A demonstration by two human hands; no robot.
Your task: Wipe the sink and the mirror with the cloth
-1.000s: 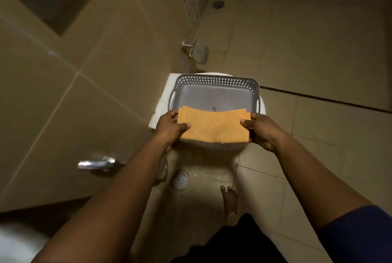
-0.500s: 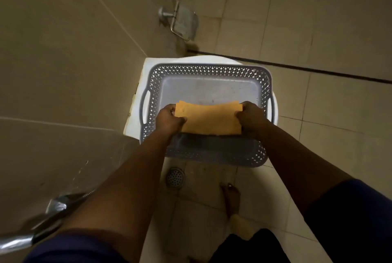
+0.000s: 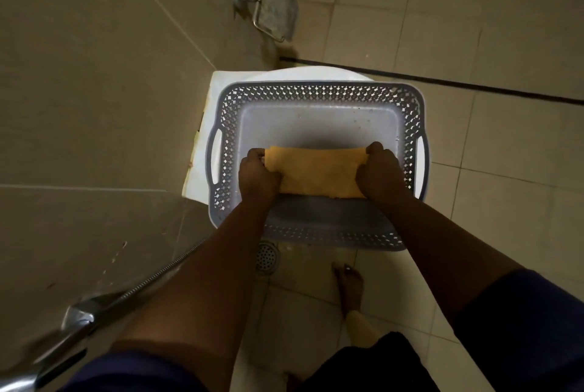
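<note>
Cloth (image 3: 316, 172) now down inside the basket (image 3: 319, 97), left hand (image 3: 257, 175) and right hand (image 3: 379, 172) fingers pinching its ends — looks like putting it away.

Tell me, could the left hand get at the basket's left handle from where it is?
Probably yes. The left hand grips one end of the orange cloth inside the grey basket, and nothing lies between it and the handle slot. It would have to let go first.
</note>
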